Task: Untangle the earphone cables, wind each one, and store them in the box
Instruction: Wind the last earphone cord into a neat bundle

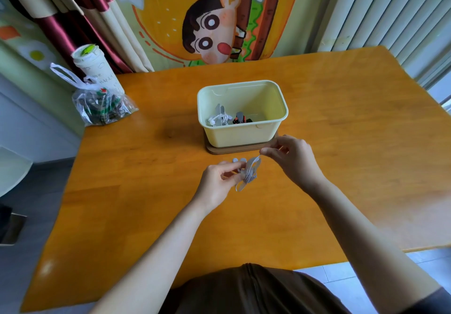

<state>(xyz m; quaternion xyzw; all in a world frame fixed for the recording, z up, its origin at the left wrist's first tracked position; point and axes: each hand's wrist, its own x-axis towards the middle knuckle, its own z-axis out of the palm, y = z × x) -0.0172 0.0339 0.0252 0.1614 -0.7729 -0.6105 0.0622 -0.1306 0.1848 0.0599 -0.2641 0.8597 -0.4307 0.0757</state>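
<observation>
The left hand [218, 183] pinches a wound bundle of pale grey-white earphone cable [249, 174] between its thumb and curled fingers. The right hand [291, 157] pinches 1 loose strand of the same cable between thumb and forefinger, at the top of the bundle. Both hands are over the orange-brown wooden surface [341, 143], just on the near side of the box.

The cable is thin and light, gathered into several flat loops that fan out past the left fingers, with 1 loop hanging lowest. 2 small rounded earbuds [238, 160] poke out beyond the left fingertips.

The pale yellow rectangular plastic box [234, 135] stands open near the middle of the surface, on a flat brown board [214, 149] slightly wider than its base. On its floor lie 2 wound bundles side by side. A white earphone bundle [219, 118] is at the left and a black-and-red earphone bundle [240, 119] is to its right; their finer detail is too small to tell.

At the far left corner sits a clear plastic bag with dark contents [102, 108], its handles standing up. Just behind the bag is a white cup with a green-marked lid [91, 66]. A bright cartoon-print cloth [212, 25] hangs beyond the far edge.
</observation>
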